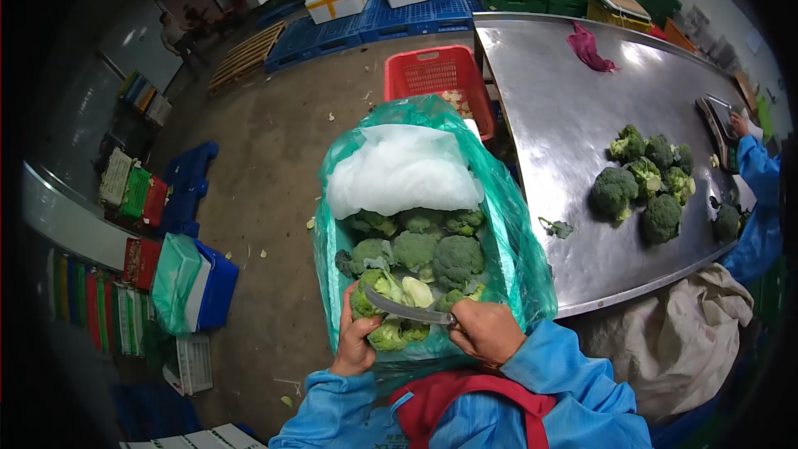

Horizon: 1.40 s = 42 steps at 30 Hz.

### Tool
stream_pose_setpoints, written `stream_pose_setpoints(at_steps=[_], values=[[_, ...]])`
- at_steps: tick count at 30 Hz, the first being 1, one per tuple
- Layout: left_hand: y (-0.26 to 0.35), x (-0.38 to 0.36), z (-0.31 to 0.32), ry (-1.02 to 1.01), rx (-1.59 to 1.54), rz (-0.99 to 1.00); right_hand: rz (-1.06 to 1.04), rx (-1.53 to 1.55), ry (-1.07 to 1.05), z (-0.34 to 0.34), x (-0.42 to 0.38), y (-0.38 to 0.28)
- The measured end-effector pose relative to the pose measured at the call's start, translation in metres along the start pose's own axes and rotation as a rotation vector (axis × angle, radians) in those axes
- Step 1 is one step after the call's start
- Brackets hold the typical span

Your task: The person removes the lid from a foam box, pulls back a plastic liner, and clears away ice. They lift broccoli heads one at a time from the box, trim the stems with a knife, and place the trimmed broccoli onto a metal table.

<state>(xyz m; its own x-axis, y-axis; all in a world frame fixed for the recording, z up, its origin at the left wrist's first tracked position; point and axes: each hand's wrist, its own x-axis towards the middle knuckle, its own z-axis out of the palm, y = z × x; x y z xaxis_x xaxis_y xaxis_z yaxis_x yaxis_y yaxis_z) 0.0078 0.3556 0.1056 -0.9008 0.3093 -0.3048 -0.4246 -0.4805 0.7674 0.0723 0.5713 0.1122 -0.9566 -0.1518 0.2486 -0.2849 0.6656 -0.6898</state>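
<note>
My left hand (356, 341) is closed around the side of a broccoli head (384, 284), whose pale cut stem faces right. In my right hand (486, 333) is a knife (407, 309) with a curved blade, gripped by its handle. The blade lies across the broccoli, its tip near my left fingers. Both hands are over the near end of a crate lined with a green plastic bag (524, 266). Rows of broccoli (416, 251) sit inside it, and a white sheet (403, 173) is bunched over the far end.
On the right, a metal table (565, 116) carries a broccoli pile (644, 175), a pink cloth (590, 48) and a scale (719, 129). A co-worker's blue sleeve (756, 199) reaches in there. A red crate (440, 75) stands beyond the bag; a blue crate (218, 283) is at left.
</note>
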Motion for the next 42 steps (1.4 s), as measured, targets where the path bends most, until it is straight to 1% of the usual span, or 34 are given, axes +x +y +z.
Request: stream_pose_setpoints(at_steps=[3, 6, 7, 8, 9, 10, 12, 13, 15, 16, 18, 19, 21, 22, 24, 25, 26, 28, 29, 30, 32, 33, 34, 36, 37, 38, 40, 41, 42], values=[[0.002, 0.005, -0.007, 0.006, -0.007, -0.014, -0.005, -0.009, 0.0, 0.004, 0.007, 0.0], [0.012, 0.007, -0.013, -0.035, 0.024, 0.002, -0.019, -0.002, 0.002, 0.009, 0.014, -0.001], [0.016, 0.007, -0.016, -0.039, 0.067, -0.005, -0.015, -0.003, -0.001, 0.022, 0.011, 0.018], [0.02, 0.005, -0.02, -0.041, 0.111, -0.015, 0.212, 0.008, 0.025, 0.045, 0.002, 0.053], [0.025, 0.003, -0.025, -0.048, 0.029, -0.041, 0.435, 0.016, 0.052, 0.056, -0.01, 0.074], [0.033, 0.004, -0.03, -0.05, 0.028, -0.036, 0.43, 0.014, 0.055, 0.052, -0.022, 0.078], [0.041, 0.003, -0.037, -0.116, 0.145, 0.106, 0.603, 0.19, -0.088, 0.041, -0.036, 0.083], [0.043, 0.003, -0.039, -0.05, 0.142, 0.067, 0.628, 0.206, -0.105, 0.042, -0.037, 0.067], [0.037, 0.012, -0.046, -0.054, 0.129, 0.06, 0.455, 0.227, -0.063, 0.029, 0.001, 0.044], [0.035, 0.017, -0.046, -0.046, 0.113, 0.053, 0.455, 0.218, -0.048, 0.023, 0.013, 0.031], [0.034, 0.022, -0.04, -0.029, 0.055, 0.012, 0.277, 0.219, -0.069, 0.019, 0.03, 0.008], [0.031, 0.027, -0.042, -0.051, 0.241, 0.087, 0.281, 0.213, -0.063, 0.023, 0.038, 0.003], [0.025, 0.038, -0.038, -0.101, 0.56, 0.232, 0.205, 0.543, 0.267, 0.029, 0.049, -0.005], [0.021, 0.042, -0.029, -0.116, 0.549, 0.223, 0.216, 0.528, 0.274, 0.03, 0.049, -0.006], [0.018, 0.047, -0.006, -0.216, 0.879, 0.356, 0.673, 0.89, 0.079, 0.029, 0.047, 0.002], [0.02, 0.049, 0.004, -0.322, 0.945, 0.386, 0.775, 1.134, 0.068, 0.032, 0.039, 0.014], [0.022, 0.048, 0.013, -0.349, 0.926, 0.391, 0.752, 1.348, 0.107, 0.036, 0.026, 0.035], [0.027, 0.047, 0.027, -0.413, 0.445, 0.135, 0.617, 1.858, 0.208, 0.035, 0.003, 0.057], [0.029, 0.05, 0.027, -0.429, 0.34, 0.068, 0.609, 1.994, 0.263, 0.043, -0.016, 0.075], [0.026, 0.054, 0.028, -0.412, 0.348, 0.093, 0.599, 1.967, 0.29, 0.047, -0.03, 0.092], [0.015, 0.065, 0.019, -0.338, 0.519, 0.108, 0.625, 2.142, 0.483, 0.044, -0.052, 0.119], [0.005, 0.072, 0.012, -0.28, 0.611, 0.091, 0.594, 2.166, 0.503, 0.037, -0.06, 0.128], [-0.008, 0.08, 0.003, -0.22, 0.706, 0.074, 0.583, 2.149, 0.523, 0.038, -0.072, 0.145], [-0.039, 0.094, -0.027, -0.153, 1.058, 0.127, 0.613, 2.007, 0.605, 0.039, -0.095, 0.183], [-0.056, 0.1, -0.046, -0.177, 1.217, 0.218, 0.605, 1.999, 0.62, 0.025, -0.099, 0.186], [-0.073, 0.103, -0.063, -0.201, 1.373, 0.317, 0.582, 2.056, 0.638, 0.004, -0.099, 0.181], [-0.097, 0.1, -0.077, -0.15, 1.414, 0.197, 0.53, 2.167, 0.672, -0.044, -0.1, 0.182], [-0.109, 0.101, -0.089, -0.161, 1.457, 0.103, 0.51, 2.156, 0.689, -0.07, -0.104, 0.195], [-0.123, 0.102, -0.096, -0.176, 1.505, 0.009, 0.562, 2.12, 0.76, -0.098, -0.113, 0.208]])
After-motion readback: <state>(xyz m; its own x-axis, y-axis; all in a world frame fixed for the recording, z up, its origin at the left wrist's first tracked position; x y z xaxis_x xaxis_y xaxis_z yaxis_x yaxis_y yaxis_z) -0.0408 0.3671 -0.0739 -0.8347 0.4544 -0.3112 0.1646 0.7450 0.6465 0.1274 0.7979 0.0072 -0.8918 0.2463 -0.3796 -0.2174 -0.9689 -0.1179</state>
